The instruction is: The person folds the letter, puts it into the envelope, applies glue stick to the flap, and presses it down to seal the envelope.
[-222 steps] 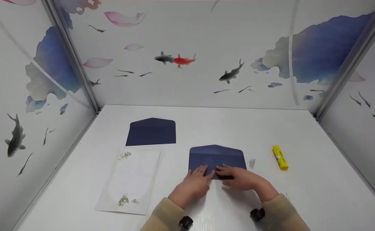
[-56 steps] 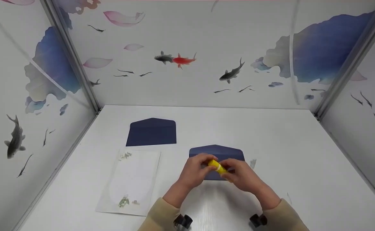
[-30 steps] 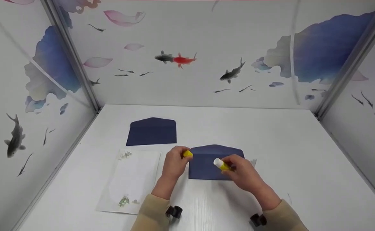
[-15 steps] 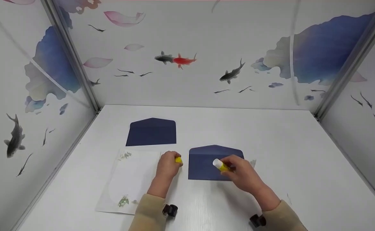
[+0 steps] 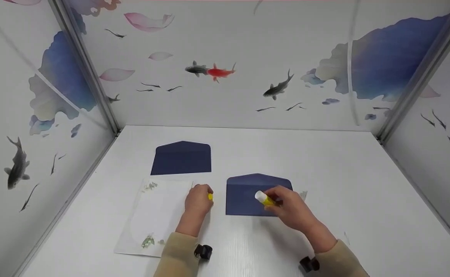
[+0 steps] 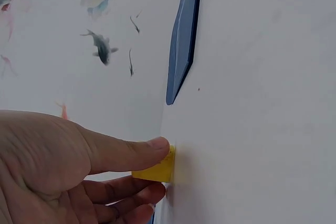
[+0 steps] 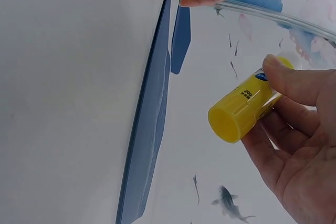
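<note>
My right hand [image 5: 289, 204] grips an uncapped glue stick [image 5: 265, 198] over a dark blue envelope [image 5: 242, 198]. The stick's white end points left and up, and in the right wrist view its hollow yellow base faces the camera. That envelope lies with its flap open and away from me. To its left, my left hand [image 5: 198, 200] pinches the yellow cap [image 6: 157, 170] between thumb and fingers, right at the tabletop in the left wrist view. From the head view most of the cap is hidden by the fingers. The hand overlaps the right edge of a white sheet [image 5: 155, 215] printed with plants.
A second dark blue envelope [image 5: 182, 159] lies farther back on the left, its flap open too. A small greyish translucent scrap [image 5: 304, 195] sits by the near envelope's right edge. White walls [image 5: 232, 104] painted with fish enclose the table [image 5: 336, 161] at the back and sides.
The hands earlier pressed the envelope while the capped glue stick lay at right. They then pulled it apart over the envelope. My left hand has carried the cap left and down; my right stays put.
</note>
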A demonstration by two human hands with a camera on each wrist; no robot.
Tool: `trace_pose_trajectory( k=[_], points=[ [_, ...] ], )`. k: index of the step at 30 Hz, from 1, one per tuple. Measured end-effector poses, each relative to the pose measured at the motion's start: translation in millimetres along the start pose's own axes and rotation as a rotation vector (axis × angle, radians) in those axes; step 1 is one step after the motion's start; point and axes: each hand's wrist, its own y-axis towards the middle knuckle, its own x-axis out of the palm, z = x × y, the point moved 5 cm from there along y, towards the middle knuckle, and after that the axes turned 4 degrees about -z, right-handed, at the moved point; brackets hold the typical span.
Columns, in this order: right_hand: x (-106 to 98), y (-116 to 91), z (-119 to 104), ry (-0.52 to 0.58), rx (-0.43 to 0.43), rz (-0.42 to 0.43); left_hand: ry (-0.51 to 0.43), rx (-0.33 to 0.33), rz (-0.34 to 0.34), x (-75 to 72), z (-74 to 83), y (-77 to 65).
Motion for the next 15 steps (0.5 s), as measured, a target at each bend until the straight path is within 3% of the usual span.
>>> trace_pose_trajectory(
  k=[7,15],
  points=[
    [0.7,0.1,1.4,0.011,-0.012,-0.007,0.021,-0.024,-0.012,0.9,0.6,-0.8],
    [-1.0,-0.4,2.9,0.038,0.025,0.023,0.096,-0.003,0.018,-3.1,5.5,-1.3]
  ],
)
